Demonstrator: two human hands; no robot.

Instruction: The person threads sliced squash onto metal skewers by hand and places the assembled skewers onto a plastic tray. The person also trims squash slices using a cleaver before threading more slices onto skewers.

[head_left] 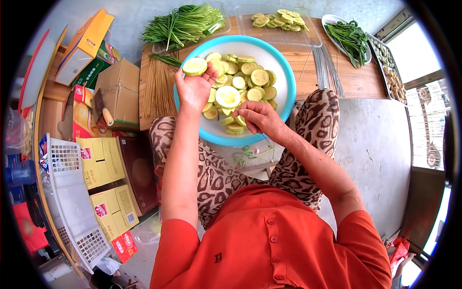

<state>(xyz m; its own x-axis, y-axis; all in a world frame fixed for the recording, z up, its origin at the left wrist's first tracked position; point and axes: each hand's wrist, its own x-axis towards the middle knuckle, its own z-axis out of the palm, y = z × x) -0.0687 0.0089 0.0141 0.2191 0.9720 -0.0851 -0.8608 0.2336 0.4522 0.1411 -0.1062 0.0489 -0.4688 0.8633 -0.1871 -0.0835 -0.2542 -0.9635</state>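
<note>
My left hand is raised over the left side of a blue-rimmed white basin, palm up, its fingers closed on a zucchini slice. Many more round, pale green zucchini slices fill the basin; one large slice lies near its middle. Just right of that slice, my right hand hovers over the near part of the basin with thumb and fingertips pinched together. What the pinch holds, if anything, I cannot make out. A thin dark line shows below that hand.
On the wooden table lie bamboo skewers, metal skewers, green chives, a clear tray with zucchini slices, and a plate of leafy greens. Cardboard boxes and a white plastic basket stand left.
</note>
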